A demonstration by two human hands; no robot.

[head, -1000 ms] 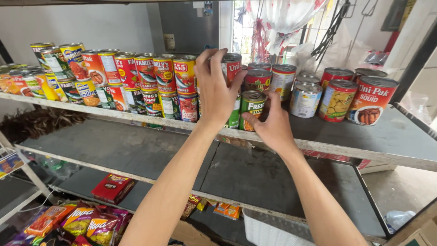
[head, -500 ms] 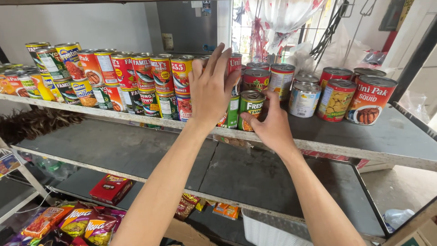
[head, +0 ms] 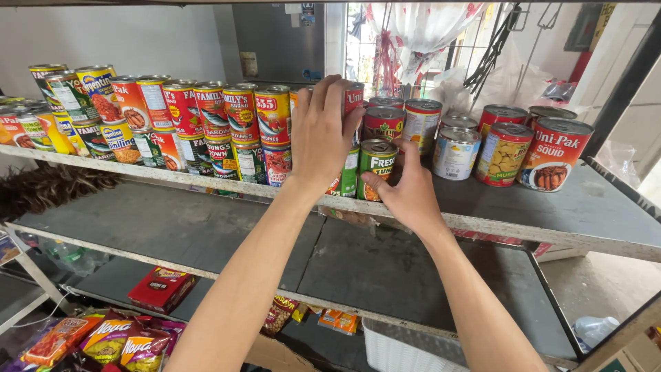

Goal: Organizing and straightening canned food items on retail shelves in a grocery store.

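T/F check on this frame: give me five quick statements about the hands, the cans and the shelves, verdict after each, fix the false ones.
1. The right hand grips a green-labelled can on the top shelf. True.
2. The left hand hangs below the shelf, touching nothing. False: it is spread over stacked cans, fingertips on a red can.
3. The cans left of the hands are stacked two high. True.
4. The middle shelf is packed with cans. False: it shows bare grey board.
5. A red box lies on a lower shelf at the left. True.
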